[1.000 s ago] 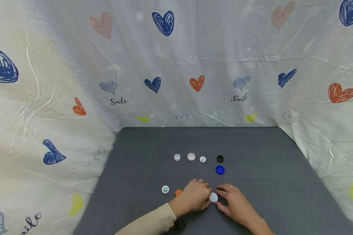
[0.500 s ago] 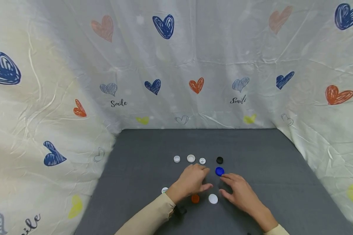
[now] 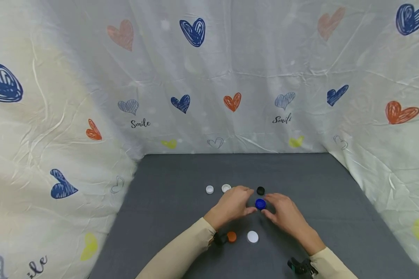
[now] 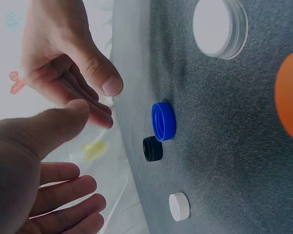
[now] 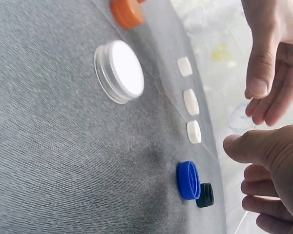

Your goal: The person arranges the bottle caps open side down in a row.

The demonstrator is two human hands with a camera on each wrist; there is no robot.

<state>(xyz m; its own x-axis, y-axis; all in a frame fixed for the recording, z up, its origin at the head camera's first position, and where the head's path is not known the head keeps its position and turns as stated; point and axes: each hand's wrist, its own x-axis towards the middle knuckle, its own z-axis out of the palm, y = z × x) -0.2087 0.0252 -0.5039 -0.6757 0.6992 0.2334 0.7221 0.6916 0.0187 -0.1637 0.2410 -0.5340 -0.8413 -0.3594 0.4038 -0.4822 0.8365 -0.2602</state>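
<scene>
A blue bottle cap [image 3: 260, 204] lies with its hollow side up, just in front of a black cap [image 3: 260, 190]. My left hand [image 3: 233, 203] hovers to its left and my right hand [image 3: 284, 212] to its right, thumbs and fingers spread, gripping nothing. Both wrist views show the hands raised off the cloth, apart from the blue cap [image 4: 164, 121]. Nearer the body sit a white round lid [image 3: 253, 236] and an orange cap [image 3: 232, 236]. In the head view my left hand covers one small white cap, which the right wrist view shows as a white cap [image 5: 194, 132].
Two more white caps, a small one [image 3: 209, 189] and a wider one [image 3: 225, 188], line up at the back left. A sliver of another orange piece shows at the right wrist view's top edge. Grey cloth [image 3: 181, 174] covers the table; a heart-print curtain [image 3: 195, 77] surrounds it.
Both hands have left the white round lid, which they flanked a second ago, and moved forward to either side of the blue cap. The left sleeve now hides the green-and-white cap.
</scene>
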